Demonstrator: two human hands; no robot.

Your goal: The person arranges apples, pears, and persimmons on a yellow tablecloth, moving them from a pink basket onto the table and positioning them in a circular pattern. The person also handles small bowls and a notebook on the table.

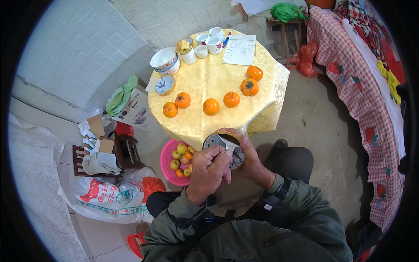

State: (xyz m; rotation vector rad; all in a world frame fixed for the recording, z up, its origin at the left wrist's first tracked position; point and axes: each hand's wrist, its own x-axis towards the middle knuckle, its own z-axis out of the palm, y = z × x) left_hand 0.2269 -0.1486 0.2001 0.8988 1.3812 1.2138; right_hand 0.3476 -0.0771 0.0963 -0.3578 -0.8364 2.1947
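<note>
In front of my body, just off the near edge of the table, I hold a round patterned bowl [240,157] with a yellowish rim. My right hand [252,154] as seen on the right side grips its rim and wall. My left hand [209,167] is over the bowl's left side, its fingers pinched on a small white piece [230,146], whose kind I cannot make out. Several orange persimmons [210,106] rest on the yellow tablecloth [203,124] beyond my hands. A similar small bowl [164,84] sits at the table's left.
Stacked bowls [163,58], white cups [214,45], pens [226,40] and a written sheet [241,49] lie at the table's back. A pink basket [166,163] of fruit stands on the floor at left, near a white sack [108,199]. A checked bedcover [353,95] hangs at right.
</note>
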